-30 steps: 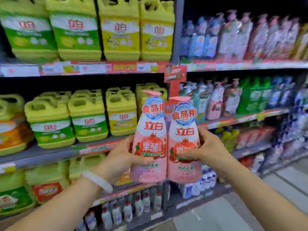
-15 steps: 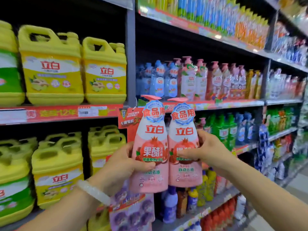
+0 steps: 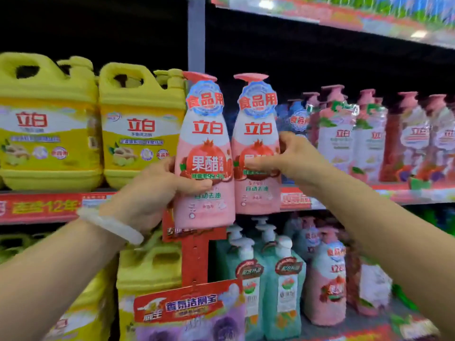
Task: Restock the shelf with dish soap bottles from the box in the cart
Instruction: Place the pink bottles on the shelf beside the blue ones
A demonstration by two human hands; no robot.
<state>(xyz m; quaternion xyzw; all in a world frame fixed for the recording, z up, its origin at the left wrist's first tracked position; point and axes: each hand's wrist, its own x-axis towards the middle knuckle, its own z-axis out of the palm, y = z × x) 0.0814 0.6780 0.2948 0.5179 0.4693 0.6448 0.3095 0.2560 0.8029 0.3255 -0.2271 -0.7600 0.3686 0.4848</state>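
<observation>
I hold one upright pink bottle (image 3: 203, 153) in my left hand (image 3: 152, 193) and another (image 3: 257, 146) in my right hand (image 3: 293, 161), nearer the shelf (image 3: 369, 193) gap lying up-right beyond.

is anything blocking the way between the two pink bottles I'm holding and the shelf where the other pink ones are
Nothing visible blocks it. The left pink bottle and right pink bottle are held up before the dark gap just left of the shelved pink bottles, above the shelf edge.
</observation>
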